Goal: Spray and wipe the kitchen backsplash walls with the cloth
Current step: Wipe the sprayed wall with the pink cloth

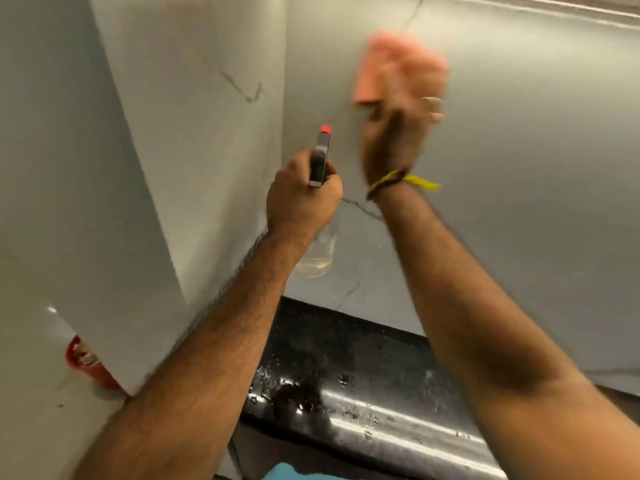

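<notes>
A: Where are your 2 hands right now?

B: Your left hand (304,192) is curled round the neck of a spray bottle (318,216), held upright near the corner where 2 grey walls meet. Its red nozzle points toward the back wall (519,150). The clear bottle looks nearly drained, with only a little liquid at the bottom.

A: And the right?

B: Your right hand (398,112) is raised higher, pressing a pink cloth (367,81) against the back wall. It is heavily blurred, so I cannot tell whether the fingers lie flat on the cloth or bunch it. A yellow band (401,180) circles that wrist.

A: How far along does the job seem?

B: I judge it mid-way. Droplets show on the lower back wall and on the black worktop (346,358) beneath, so spraying has happened there. The cloth is working the upper part of the back wall beside the corner. The stretch of wall further right shows no clear sign either way. The side wall (207,133) on the left looks dry, so it probably remains to be done, and the droplets low down are yet to be wiped.
</notes>
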